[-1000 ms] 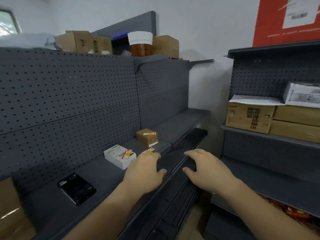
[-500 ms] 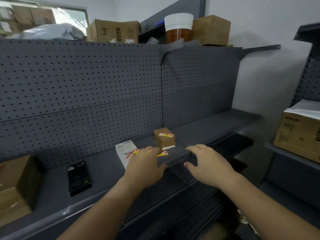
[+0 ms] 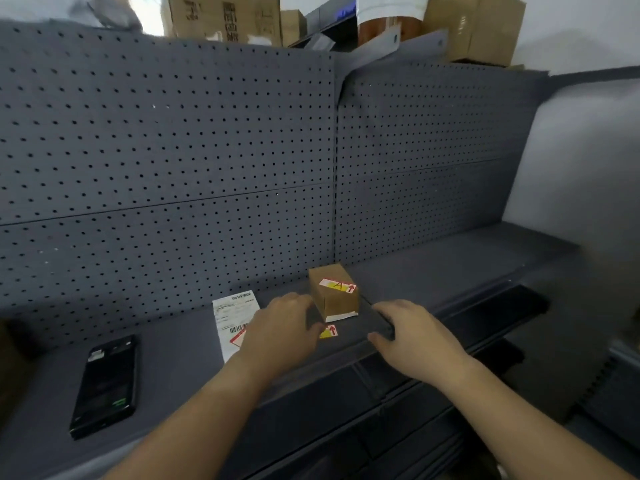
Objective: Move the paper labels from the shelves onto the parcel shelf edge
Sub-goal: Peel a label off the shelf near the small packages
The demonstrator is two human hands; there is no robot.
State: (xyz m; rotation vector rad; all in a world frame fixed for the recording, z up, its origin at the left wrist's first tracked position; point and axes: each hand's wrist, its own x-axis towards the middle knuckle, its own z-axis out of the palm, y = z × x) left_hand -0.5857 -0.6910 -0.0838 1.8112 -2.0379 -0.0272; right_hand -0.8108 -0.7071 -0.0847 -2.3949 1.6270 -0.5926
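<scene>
A small brown box (image 3: 334, 297) stands on the grey shelf (image 3: 450, 271) with a red, yellow and white label (image 3: 337, 285) stuck on its top. A loose label of the same colours (image 3: 329, 331) lies flat just in front of the box. Left of it sits a white parcel (image 3: 233, 317) with a barcode and another red label (image 3: 238, 337) at its near end. My left hand (image 3: 280, 336) hovers over the white parcel, fingers relaxed, holding nothing. My right hand (image 3: 412, 336) is spread above the shelf's front edge, right of the box, also holding nothing.
A black phone (image 3: 105, 384) lies on the shelf at the left. A perforated grey back panel (image 3: 207, 150) rises behind. Cardboard boxes (image 3: 225, 17) and a white-lidded jar (image 3: 388, 20) stand on top. Lower shelves (image 3: 381, 427) run beneath the front edge.
The view has swung left and closer to the shelf. Both hands have edged forward toward the brown box and the loose label; neither has taken hold of anything.
</scene>
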